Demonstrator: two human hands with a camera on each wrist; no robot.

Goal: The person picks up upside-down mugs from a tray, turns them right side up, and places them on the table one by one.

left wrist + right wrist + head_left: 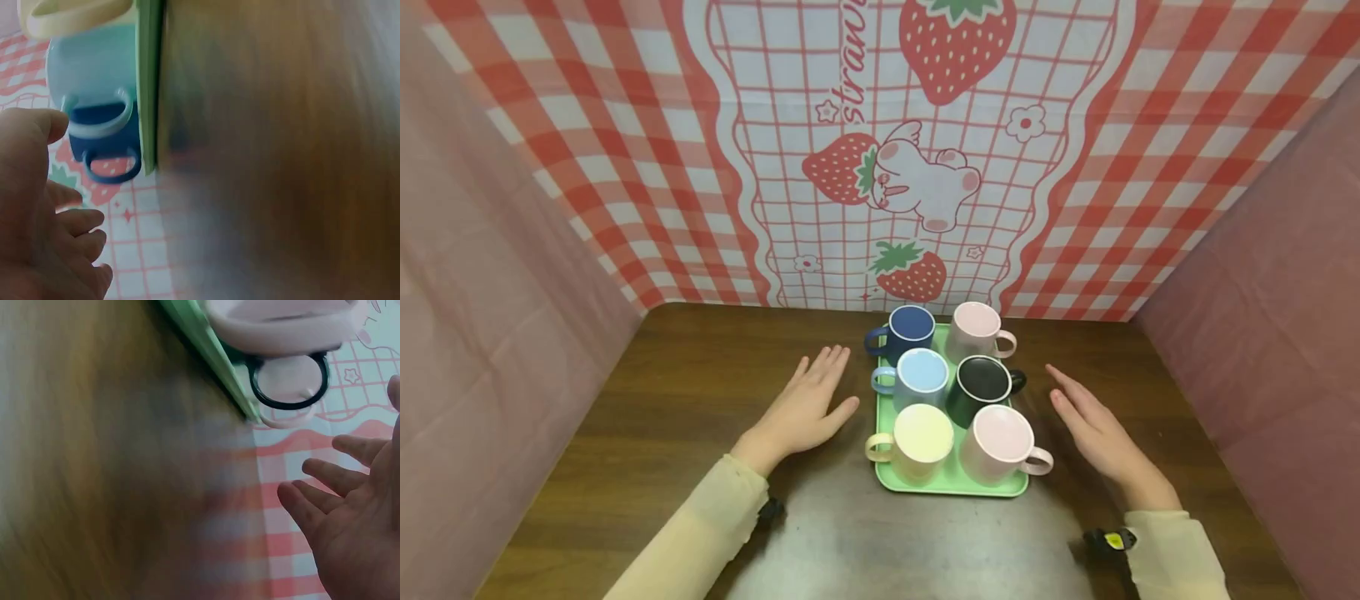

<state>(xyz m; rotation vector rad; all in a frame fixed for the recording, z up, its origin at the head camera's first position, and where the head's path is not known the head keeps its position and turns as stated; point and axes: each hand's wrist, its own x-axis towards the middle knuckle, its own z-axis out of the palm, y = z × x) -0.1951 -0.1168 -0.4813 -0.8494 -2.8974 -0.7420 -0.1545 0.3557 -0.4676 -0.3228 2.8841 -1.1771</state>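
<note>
A light green tray (pixel 951 487) bears several mugs in two columns. Down its left column stand a dark blue mug (pixel 912 325), a light blue mug (pixel 922 373) and a yellow mug (pixel 922 442), handles to the left. The right column has a pink mug (pixel 976 325) at the back, a black mug (pixel 982 383) and another pink mug (pixel 997 442) in front, handles to the right. My left hand (pixel 808 406) is beside the tray's left edge, fingers extended, holding nothing. To the right of the tray my right hand (pixel 1097 433) has its fingers spread, also without anything in it.
The brown wooden table (pixel 700 392) extends on both sides of the tray. Behind it hangs a red-checked cloth (pixel 1060 167) with strawberry prints, and pink cloths (pixel 1270 333) close off the sides. Each wrist carries a dark strapped device (pixel 1108 540).
</note>
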